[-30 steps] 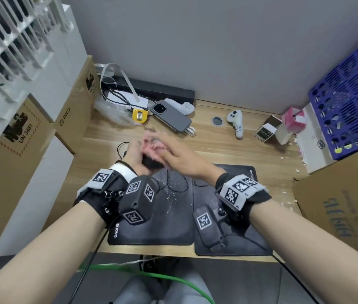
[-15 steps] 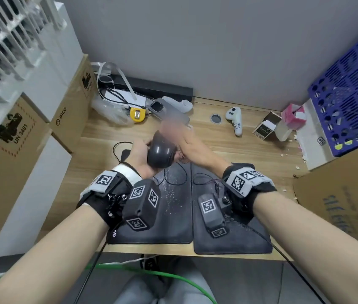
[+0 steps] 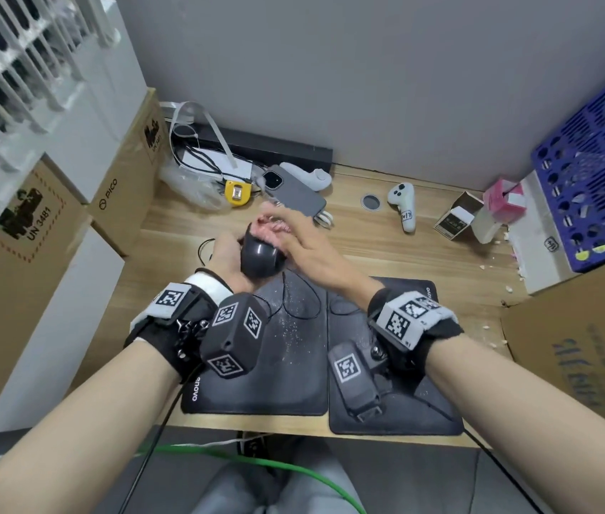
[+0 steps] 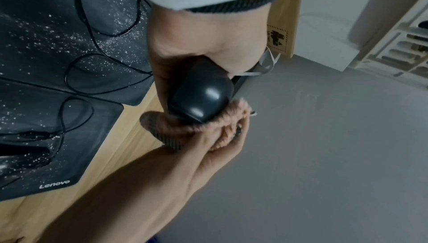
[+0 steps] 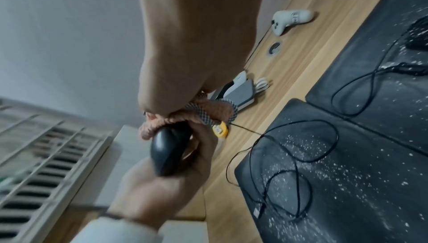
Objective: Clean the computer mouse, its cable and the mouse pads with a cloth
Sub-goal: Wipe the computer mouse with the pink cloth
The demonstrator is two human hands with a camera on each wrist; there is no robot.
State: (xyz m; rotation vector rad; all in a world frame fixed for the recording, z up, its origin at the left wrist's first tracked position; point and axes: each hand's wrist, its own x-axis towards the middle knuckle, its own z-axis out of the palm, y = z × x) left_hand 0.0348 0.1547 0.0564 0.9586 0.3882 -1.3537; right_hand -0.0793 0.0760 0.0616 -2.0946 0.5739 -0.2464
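Note:
My left hand (image 3: 227, 258) grips a black computer mouse (image 3: 259, 258) (image 4: 201, 98) (image 5: 168, 149) lifted above the desk. My right hand (image 3: 295, 243) holds a pink fluffy cloth (image 3: 273, 227) (image 4: 183, 125) (image 5: 197, 117) bunched against the mouse's front end. The thin black mouse cable (image 3: 298, 305) (image 5: 298, 148) lies in loops on two black mouse pads. The left pad (image 3: 286, 369) and the right pad (image 3: 397, 413) lie side by side at the desk's front edge, both speckled with white crumbs.
A grey phone (image 3: 295, 194), a yellow tape measure (image 3: 237, 193), a white controller (image 3: 403, 204) and small boxes (image 3: 458, 220) lie at the back of the wooden desk (image 3: 386, 254). Cardboard boxes (image 3: 127, 179) stand left and right, a blue crate (image 3: 597, 172) at the right.
The mouse has tilted so its rounded back faces me. My right hand with the cloth has moved from over the mouse's top toward its far end.

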